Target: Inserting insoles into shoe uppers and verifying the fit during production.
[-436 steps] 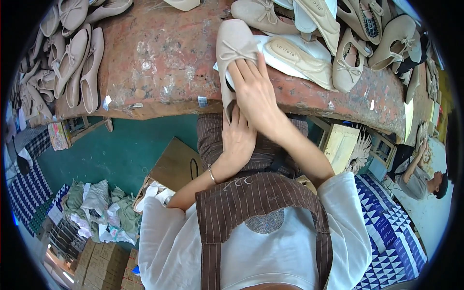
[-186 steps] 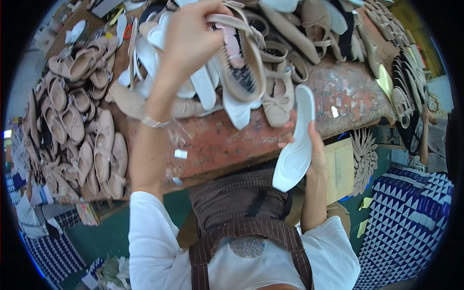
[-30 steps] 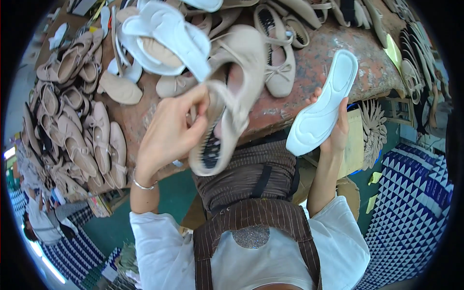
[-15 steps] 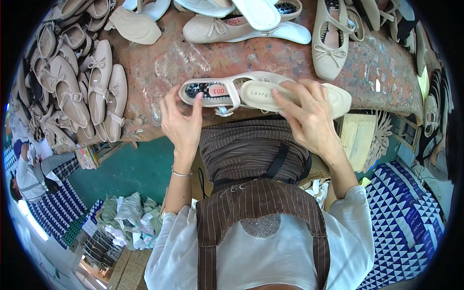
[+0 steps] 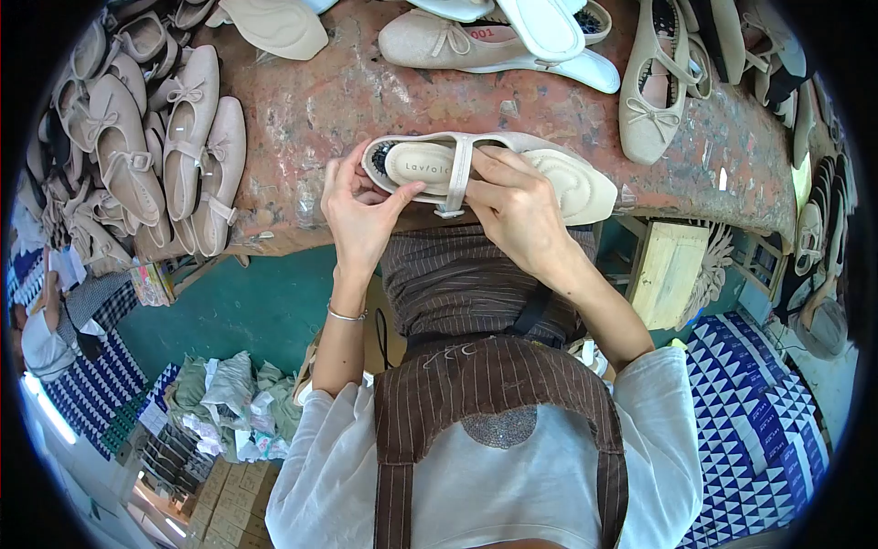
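Observation:
A beige strapped flat shoe (image 5: 464, 157) lies on its sole near the bench's front edge, heel to the left. My left hand (image 5: 359, 210) is closed around the heel, its thumb resting at the edge of the insole. A cream padded insole (image 5: 578, 188) passes under the strap. Its heel end sits inside the shoe's heel, while the wide front part shows at the toe side, partly outside the shoe. My right hand (image 5: 523, 215) grips the insole just right of the strap, with its fingertips partly hidden inside the shoe.
Many beige bow shoes (image 5: 192, 137) are heaped at the left of the worn reddish bench (image 5: 320, 110). Behind my hands lie another shoe (image 5: 425, 41) with white insoles, a loose insole (image 5: 274, 27) and an upright bow shoe (image 5: 651, 114). A wooden board (image 5: 670, 274) stands below right.
The insole has slid left beneath the strap, now covering the red marking in the heel. My right hand moved left with it. The view shifted slightly.

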Motion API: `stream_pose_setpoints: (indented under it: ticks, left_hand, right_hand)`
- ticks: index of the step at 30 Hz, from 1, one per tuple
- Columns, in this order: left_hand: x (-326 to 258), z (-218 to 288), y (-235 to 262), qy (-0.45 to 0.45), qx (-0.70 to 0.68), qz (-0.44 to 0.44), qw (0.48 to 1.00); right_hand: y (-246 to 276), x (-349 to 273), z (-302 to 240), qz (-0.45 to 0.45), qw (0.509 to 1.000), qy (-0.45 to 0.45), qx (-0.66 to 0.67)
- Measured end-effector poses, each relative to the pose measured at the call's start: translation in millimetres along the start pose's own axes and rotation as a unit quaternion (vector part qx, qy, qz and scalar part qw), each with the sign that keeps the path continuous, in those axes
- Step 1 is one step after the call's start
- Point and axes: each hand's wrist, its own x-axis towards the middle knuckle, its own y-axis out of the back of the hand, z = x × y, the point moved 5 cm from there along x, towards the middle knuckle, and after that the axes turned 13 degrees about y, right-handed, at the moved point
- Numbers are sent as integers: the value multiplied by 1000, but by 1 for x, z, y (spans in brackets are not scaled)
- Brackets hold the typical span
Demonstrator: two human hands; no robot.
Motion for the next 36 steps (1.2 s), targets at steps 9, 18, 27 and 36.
stream_pose_setpoints:
  ticks: [9,18,27,36]
  left_hand:
    - [15,-19,-2,50,-131,3,990]
    - [30,-16,4,111,-113,-8,987]
    - [37,-16,5,21,-41,-10,999]
    - [39,-6,5,19,20,-1,1000]
  right_hand:
    - [-27,16,3,-34,998,-44,35]
    - [-39,12,-6,-75,994,-2,-75]
    - [-50,25,-12,-186,977,102,-16]
    - [-30,8,-25,-270,941,22,-201]
